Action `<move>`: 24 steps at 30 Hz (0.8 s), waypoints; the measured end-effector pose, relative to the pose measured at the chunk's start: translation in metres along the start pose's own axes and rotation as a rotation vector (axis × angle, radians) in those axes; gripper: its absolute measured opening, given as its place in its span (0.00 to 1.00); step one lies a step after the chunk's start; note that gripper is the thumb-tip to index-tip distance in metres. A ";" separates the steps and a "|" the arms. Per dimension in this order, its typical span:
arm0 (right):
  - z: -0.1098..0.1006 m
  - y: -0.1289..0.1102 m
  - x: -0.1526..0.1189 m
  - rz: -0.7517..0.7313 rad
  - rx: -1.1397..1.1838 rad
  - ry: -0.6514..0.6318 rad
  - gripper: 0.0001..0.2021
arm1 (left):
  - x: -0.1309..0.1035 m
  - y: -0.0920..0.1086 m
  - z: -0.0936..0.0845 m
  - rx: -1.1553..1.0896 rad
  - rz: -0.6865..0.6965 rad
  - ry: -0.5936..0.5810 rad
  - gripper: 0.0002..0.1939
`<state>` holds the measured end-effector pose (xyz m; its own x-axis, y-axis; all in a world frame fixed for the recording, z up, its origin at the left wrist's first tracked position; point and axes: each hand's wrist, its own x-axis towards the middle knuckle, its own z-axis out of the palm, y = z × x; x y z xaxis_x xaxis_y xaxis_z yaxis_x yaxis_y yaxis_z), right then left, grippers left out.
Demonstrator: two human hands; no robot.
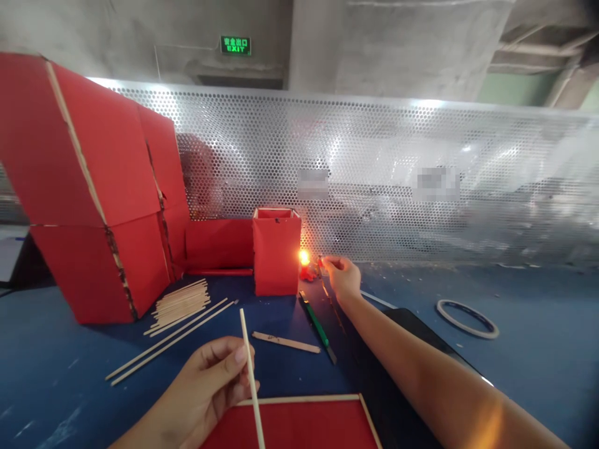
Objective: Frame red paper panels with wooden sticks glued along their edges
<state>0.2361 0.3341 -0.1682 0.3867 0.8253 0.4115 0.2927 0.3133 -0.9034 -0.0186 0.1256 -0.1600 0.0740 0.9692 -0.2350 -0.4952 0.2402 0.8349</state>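
My left hand (219,380) pinches a thin pale wooden stick (251,374), held nearly upright above a red panel (299,427) edged with similar sticks. My right hand (344,274) reaches forward, its fingers closed beside a lit candle (306,273) with a bright flame. Something small and dark shows at its fingertips, too small to name. Just left of the candle stands a red box (277,255) with an open top and wood-lined rim. Between my hands lie a green-handled knife (316,321) and a flat wooden strip (286,342).
Tall red panelled boxes (126,156) fill the left side. A pile of short sticks (182,305) and two longer sticks (168,343) lie before them. A dark flat device (430,343) is under my right forearm; a white ring (468,319) lies right. A perforated metal screen (374,162) stands behind.
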 end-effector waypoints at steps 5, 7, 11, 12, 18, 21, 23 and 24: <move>-0.021 -0.051 -0.051 -0.039 0.108 -0.119 0.08 | -0.018 0.008 0.015 -0.045 -0.031 -0.122 0.20; -0.035 -0.072 -0.071 -0.086 0.142 -0.170 0.07 | -0.025 0.008 0.021 -0.037 -0.045 -0.166 0.19; -0.061 -0.100 -0.098 -0.108 0.174 -0.178 0.08 | -0.036 0.003 0.027 -0.018 -0.077 -0.212 0.21; -0.065 -0.106 -0.104 -0.101 0.180 -0.186 0.09 | -0.037 0.000 0.027 -0.014 -0.084 -0.217 0.21; -0.073 -0.132 -0.146 -0.107 0.235 -0.337 0.07 | -0.037 -0.016 0.024 -0.008 -0.104 -0.275 0.21; -0.074 -0.138 -0.166 -0.182 0.226 -0.460 0.05 | -0.035 -0.021 0.023 -0.007 -0.109 -0.312 0.20; -0.074 -0.139 -0.175 -0.245 0.236 -0.517 0.03 | -0.035 -0.021 0.024 -0.013 -0.106 -0.323 0.19; -0.074 -0.138 -0.178 -0.267 0.241 -0.531 0.03 | -0.035 -0.021 0.024 -0.013 -0.101 -0.321 0.19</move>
<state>0.1915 0.1090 -0.1080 -0.1766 0.8053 0.5659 0.0905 0.5858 -0.8054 0.0099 0.0883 -0.1570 0.3914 0.9086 -0.1461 -0.4819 0.3376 0.8086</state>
